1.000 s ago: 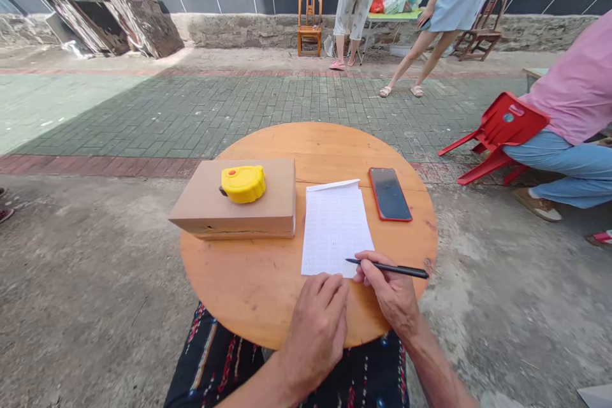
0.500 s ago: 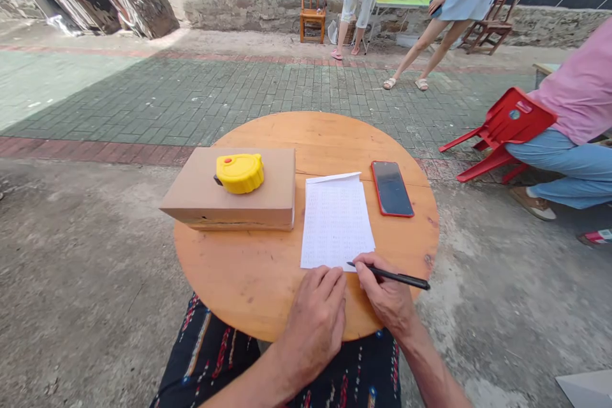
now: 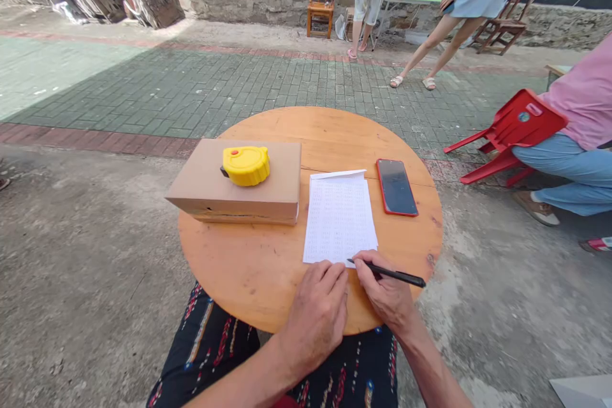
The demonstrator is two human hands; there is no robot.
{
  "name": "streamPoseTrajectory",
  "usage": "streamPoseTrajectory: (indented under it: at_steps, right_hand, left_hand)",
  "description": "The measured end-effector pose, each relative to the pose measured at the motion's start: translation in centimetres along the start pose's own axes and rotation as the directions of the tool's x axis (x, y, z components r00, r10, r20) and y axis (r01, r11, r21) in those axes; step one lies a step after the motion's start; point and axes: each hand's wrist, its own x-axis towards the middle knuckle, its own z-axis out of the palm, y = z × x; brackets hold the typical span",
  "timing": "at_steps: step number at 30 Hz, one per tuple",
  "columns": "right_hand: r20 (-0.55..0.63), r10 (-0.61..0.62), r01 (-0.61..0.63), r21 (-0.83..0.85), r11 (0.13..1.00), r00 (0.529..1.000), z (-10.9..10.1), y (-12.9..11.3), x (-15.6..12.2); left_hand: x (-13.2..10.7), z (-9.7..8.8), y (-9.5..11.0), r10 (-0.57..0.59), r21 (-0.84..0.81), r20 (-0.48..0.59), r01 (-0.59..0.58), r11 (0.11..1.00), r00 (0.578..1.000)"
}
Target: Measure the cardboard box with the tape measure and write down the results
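Table (image 3: 239,268) | right grip (image 3: 388,294): pinching pen (image 3: 404,277) | left grip (image 3: 318,309): loosely curled at paper (image 3: 338,217)

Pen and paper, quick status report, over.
Right hand holding pen, tip near bottom edge of paper. Left hand at same edge. Phone, box beside paper, not covering it.

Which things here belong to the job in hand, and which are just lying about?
Apparently in use:
black pen, in the right hand
paper, at the pen tip; left hand by its near edge
round table, under the paper

Apparently lying about:
yellow tape measure, on the cardboard box
phone, right of the paper
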Motion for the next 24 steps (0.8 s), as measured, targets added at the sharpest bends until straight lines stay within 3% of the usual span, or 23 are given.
streamPoseTrajectory:
  at_steps: [24]
  right_hand:
    - [0.025,0.024,-0.023,-0.030,0.999,0.999,-0.05,-0.25,0.22]
  left_hand:
    - [0.10,-0.08,-0.06,-0.023,-0.028,0.034,0.024,0.999,0.999]
